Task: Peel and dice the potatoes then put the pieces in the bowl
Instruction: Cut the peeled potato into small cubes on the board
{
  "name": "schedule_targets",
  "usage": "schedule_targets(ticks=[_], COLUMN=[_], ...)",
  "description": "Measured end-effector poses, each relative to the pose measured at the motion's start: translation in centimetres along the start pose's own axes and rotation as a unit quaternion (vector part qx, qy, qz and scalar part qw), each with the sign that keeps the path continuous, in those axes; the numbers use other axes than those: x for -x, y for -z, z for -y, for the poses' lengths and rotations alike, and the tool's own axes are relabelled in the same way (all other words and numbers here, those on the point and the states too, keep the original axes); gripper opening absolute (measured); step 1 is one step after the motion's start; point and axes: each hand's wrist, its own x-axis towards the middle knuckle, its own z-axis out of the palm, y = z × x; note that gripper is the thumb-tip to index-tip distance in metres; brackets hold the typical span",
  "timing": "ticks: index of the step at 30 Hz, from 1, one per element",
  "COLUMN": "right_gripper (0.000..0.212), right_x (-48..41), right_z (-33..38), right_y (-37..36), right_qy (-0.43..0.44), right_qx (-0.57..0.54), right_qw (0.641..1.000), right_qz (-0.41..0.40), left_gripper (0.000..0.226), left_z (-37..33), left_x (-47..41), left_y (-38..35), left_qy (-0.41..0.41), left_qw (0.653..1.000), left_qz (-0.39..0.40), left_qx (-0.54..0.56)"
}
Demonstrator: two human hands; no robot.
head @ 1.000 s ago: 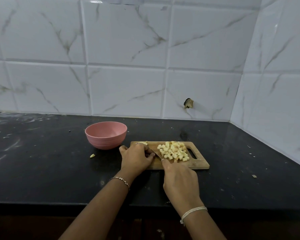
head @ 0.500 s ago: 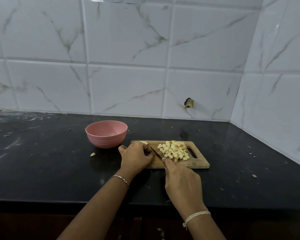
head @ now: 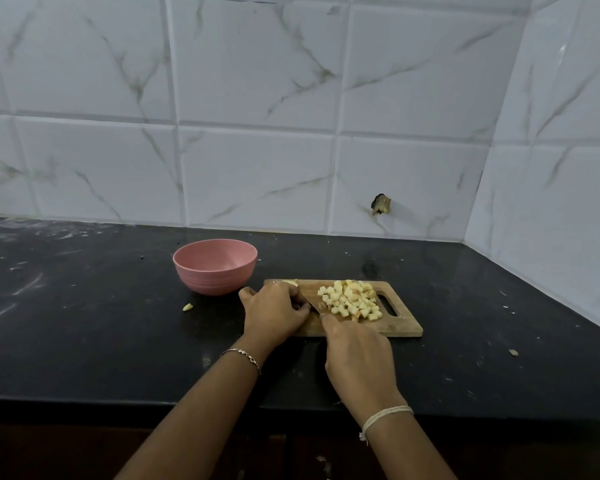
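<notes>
A wooden cutting board was laid on the black desk, with its handle slot turned to the right. A heap of diced potato pieces was gathered on the right half of the board, just beside the slot. The pink bowl was placed on the desk near the board's far left corner, apart from it.

The left hand was set on the left end of the board. Its fingers were curled and kept pressed together over an uncut potato piece, of which only a pale edge could be seen beyond the knuckles. The right hand was held at the near edge of the board, and its fingers were closed round the handle of a knife; the handle itself was hidden under the hand. The blade was seen between the two hands, pointed toward the far left, close to the left fingers and to the heap.

One small stray piece was left on the desk, in front of the bowl. A thin bracelet was worn on the left wrist and a pale thread band on the right wrist. The desk was backed by a white tiled wall.
</notes>
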Motion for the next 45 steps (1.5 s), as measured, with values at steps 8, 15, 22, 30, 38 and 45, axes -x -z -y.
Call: schedule_targets(ticks=[8,15,22,30,38,45], right_gripper=[0.033,0.033,0.038,0.032,0.034,0.034], right_x=[2.3,3.0,1.7,1.6,2.2,2.3], right_z=[-0.8,-0.8,0.5,-1.3,-1.4,-1.6], right_y=[1.3,1.3,0.2,0.1,-0.3,-0.2], right_qy=[-0.019,-0.074,-0.041,-0.072,-0.110,-0.123], right_qx=[0.007,-0.009,-0.026,-0.022,-0.071,-0.095], right_qw=[1.000,0.997,0.999,0.996,0.988,0.985], right_qz=[-0.002,-0.018,-0.001,-0.046,-0.085,-0.076], left_gripper=[0.014,0.014,0.029,0.030,0.027,0.027], left_z=[0.1,0.5,1.5,1.4,1.2,1.4], left_x=[-0.3,-0.8,-0.6,-0.5,-0.1,-0.1], left_y=[-0.7,-0.4,0.6,0.5,0.6,0.7], left_qy=[-0.030,0.010,0.128,0.103,0.051,0.073], left_qw=[0.999,0.997,0.990,0.994,0.998,0.995], left_qz=[-0.016,-0.005,-0.007,0.031,0.032,0.008], left_qx=[-0.020,0.070,0.064,-0.012,-0.023,-0.065])
